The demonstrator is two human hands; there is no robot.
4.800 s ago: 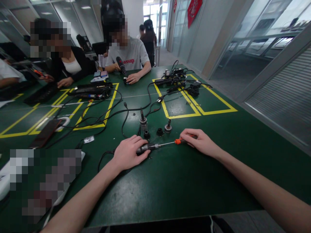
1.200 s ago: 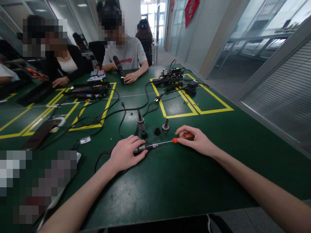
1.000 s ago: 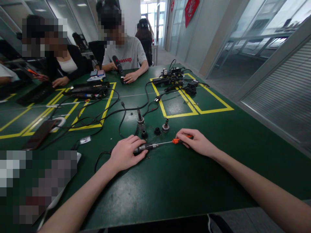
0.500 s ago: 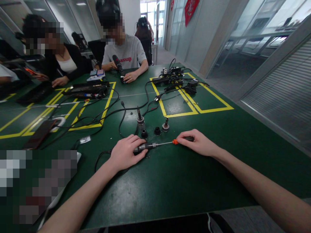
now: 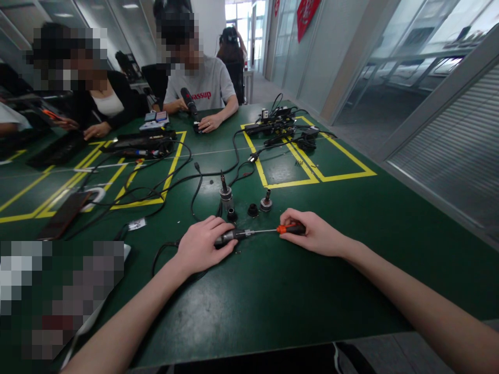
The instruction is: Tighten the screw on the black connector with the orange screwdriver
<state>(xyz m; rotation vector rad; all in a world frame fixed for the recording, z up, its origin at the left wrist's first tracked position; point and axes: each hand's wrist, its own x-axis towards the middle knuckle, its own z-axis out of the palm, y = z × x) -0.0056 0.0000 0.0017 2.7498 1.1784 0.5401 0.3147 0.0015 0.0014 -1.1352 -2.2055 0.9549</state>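
Pinning the small dark part [image 5: 230,238] under the left hand [image 5: 200,248], right hand [image 5: 312,231] gripping the screwdriver [image 5: 286,228] (thin shaft): a slip could jab the fingers.

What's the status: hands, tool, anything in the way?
Left hand pins grey cylindrical part to table. Right hand grips screwdriver, tip at the part. Small fittings just beyond the shaft, not touching.

A single camera worn on the head looks forward and down over the green bench [image 5: 273,306]. The person's own hands sit close below the lens, mid-frame. Beyond them it faces seated people across the bench and a corridor.
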